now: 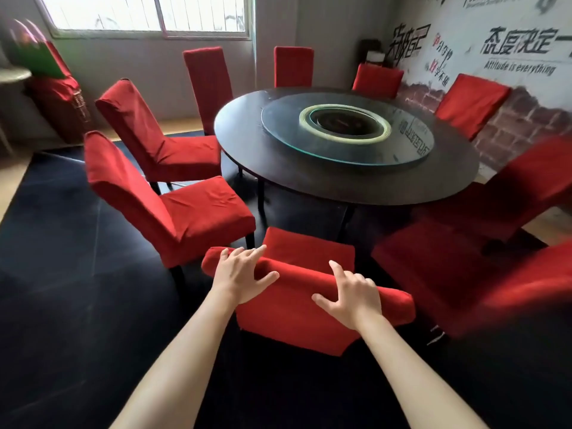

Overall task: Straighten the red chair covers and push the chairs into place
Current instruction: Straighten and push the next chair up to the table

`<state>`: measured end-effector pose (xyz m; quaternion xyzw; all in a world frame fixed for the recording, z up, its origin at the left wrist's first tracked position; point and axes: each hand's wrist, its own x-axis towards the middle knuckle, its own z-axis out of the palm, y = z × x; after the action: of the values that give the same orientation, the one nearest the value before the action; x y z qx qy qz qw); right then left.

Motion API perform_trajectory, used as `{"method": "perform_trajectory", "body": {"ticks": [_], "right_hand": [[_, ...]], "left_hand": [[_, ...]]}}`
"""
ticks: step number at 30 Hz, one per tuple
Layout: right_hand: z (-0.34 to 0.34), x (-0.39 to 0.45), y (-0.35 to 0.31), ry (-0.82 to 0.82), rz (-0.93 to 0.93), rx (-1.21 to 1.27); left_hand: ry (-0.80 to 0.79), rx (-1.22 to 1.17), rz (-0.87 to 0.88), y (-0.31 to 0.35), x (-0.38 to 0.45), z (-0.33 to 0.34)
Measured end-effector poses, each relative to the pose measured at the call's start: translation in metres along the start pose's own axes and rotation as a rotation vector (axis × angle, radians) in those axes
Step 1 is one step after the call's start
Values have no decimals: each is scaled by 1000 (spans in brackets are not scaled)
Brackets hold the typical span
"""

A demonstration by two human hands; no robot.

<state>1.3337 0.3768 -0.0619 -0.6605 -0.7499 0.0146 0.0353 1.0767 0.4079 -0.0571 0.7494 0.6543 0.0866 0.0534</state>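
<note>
A chair in a red cover (297, 305) stands right in front of me, its back toward me and its seat pointing at the round dark table (309, 181). My left hand (244, 274) rests on the left part of the chair back's top edge with fingers spread and straight. My right hand (349, 292) lies on the right part of the same edge, fingers also spread. Neither hand curls round the fabric. More red-covered chairs ring the table; the two at the left (173, 218) (154, 134) stand pulled out and turned.
A glass turntable (346, 150) with a hotpot recess sits on the table. To my right, two red chairs (464, 274) stand close by. A red bundle (58, 97) and a small table edge are at the far left. The floor is dark.
</note>
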Motion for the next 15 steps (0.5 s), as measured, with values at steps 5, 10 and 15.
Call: {"method": "perform_trajectory", "body": {"ticks": [5, 10, 15], "right_hand": [[1, -1, -7, -19, 87, -86], [0, -2, -14, -18, 153, -138], [1, -5, -12, 29, 140, -128]], "left_hand": [[10, 26, 88, -11, 8, 7], [-16, 74, 155, -18, 17, 6], [-34, 161, 163, -15, 22, 3]]}}
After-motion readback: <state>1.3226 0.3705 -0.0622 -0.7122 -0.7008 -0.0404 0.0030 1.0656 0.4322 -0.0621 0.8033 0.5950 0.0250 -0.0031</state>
